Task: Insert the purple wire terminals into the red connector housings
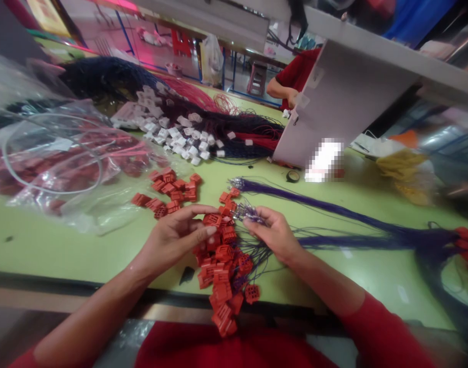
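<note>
Between the thumb and fingers of my left hand (180,232) is a red plastic connector housing (213,220). My right hand (277,230) pinches a bunch of purple wires with metal terminal ends (251,212), their tips pointing left toward the housing. A small gap seems to lie between the tips and the housing. Below both hands, a heap of red housings (220,273) with wires in some of them spills over the table's front edge. Loose red housings (174,191) lie beyond my left hand. A second purple wire bundle (295,194) stretches across the table beyond my right hand.
Clear plastic bags (65,153) with red parts lie at the left. White connectors (183,138) on dark wires are piled at the back. A black tape roll (292,176) sits near a grey upright panel (341,97). Behind the panel, a co-worker's arm (282,92) shows.
</note>
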Available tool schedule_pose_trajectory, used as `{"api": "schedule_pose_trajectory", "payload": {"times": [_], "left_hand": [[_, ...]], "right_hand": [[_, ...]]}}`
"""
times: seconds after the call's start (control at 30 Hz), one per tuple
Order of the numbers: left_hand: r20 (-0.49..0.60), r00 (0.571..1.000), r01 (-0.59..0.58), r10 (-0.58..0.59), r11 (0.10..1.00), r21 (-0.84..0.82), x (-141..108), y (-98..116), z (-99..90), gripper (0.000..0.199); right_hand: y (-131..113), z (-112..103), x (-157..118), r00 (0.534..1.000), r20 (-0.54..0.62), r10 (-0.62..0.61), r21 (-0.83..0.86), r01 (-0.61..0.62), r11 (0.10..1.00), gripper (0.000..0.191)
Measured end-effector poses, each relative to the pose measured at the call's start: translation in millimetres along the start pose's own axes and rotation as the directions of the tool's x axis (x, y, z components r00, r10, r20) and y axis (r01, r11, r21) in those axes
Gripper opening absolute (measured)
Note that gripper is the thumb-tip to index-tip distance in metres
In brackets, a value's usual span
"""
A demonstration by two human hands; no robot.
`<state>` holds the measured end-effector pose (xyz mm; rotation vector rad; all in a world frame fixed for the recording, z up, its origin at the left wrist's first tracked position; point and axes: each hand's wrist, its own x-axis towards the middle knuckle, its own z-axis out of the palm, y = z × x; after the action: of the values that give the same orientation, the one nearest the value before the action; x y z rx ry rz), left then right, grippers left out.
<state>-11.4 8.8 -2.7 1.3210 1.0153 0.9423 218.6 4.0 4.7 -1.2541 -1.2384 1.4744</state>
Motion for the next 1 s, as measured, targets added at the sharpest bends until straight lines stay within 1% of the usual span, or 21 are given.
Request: {"api": "schedule_pose_trajectory", "payload": {"times": [0.07,0.13,0.23,0.3,0.33,0.4,0.47,0.57,0.63,0.7,0.77,0.8,0.87,0.93,1.0], "left_hand": [[-0.021,1.0,0.005,-0.007,0.999,-0.054,1,0,4.0,0.039],[-0.08,0.997,-0.014,0.009,0.998,-0.064,3,-1,7.1,0.036],[-0.21,0.975,-0.065,0.07,0.997,0.029,5,-3,10.1,0.033],[-0.255,0.957,-0.11,0.139,0.986,0.127,5,-4,10.5,0.03],[-0.253,0.951,-0.14,0.18,0.976,0.165,6,-5,10.3,0.028],[-0.216,0.945,-0.203,0.247,0.957,0.207,6,-6,9.1,0.023],[-0.162,0.951,-0.227,0.264,0.949,0.218,6,-6,7.5,0.019],[-0.089,0.97,-0.203,0.226,0.955,0.214,5,-7,6.2,0.019],[-0.06,0.981,-0.171,0.184,0.97,0.17,4,-5,6.7,0.021],[-0.066,0.99,-0.123,0.128,0.989,0.086,3,-3,8.6,0.023],[-0.103,0.991,-0.083,0.083,0.997,0.004,3,0,11.6,0.023],[-0.115,0.991,-0.066,0.064,0.998,-0.006,3,2,13.4,0.022],[-0.1,0.994,-0.034,0.039,0.998,0.052,4,4,17.3,0.023],[-0.043,0.999,-0.023,0.03,0.988,0.154,7,7,21.4,0.024],[0.014,0.999,-0.033,0.031,0.98,0.198,10,8,24.9,0.027]], "right_hand": [[-1,0,0,1.0,0.003,0.002,-0.011,-0.002,1.0,0.031],[-1,1,0,1.0,0.004,-0.013,-0.011,0.013,1.0,0.03],[0,1,0,0.999,0.022,-0.038,-0.009,0.038,0.999,0.031],[2,1,1,0.999,0.036,-0.027,-0.01,0.027,1.0,0.033],[3,0,1,0.999,0.043,-0.012,-0.008,0.013,1.0,0.035],[4,0,2,0.998,0.062,0.019,-0.003,-0.019,1.0,0.037],[5,0,2,0.997,0.071,0.023,0.003,-0.023,1.0,0.038],[3,0,1,0.998,0.058,-0.002,0.004,0.001,1.0,0.036],[0,1,-1,1.0,0.026,-0.013,0.0,0.013,1.0,0.036],[-2,2,-2,1.0,-0.014,-0.02,-0.009,0.02,1.0,0.036],[-2,2,-3,0.999,-0.035,-0.025,-0.016,0.025,1.0,0.037],[-2,2,-4,0.999,-0.039,-0.027,-0.021,0.026,0.999,0.037],[-1,1,-4,0.999,-0.045,-0.031,-0.033,0.03,0.999,0.036],[0,1,-5,0.998,-0.05,-0.046,-0.044,0.044,0.998,0.035],[1,0,-5,0.997,-0.034,-0.067,-0.057,0.065,0.996,0.034]]}}
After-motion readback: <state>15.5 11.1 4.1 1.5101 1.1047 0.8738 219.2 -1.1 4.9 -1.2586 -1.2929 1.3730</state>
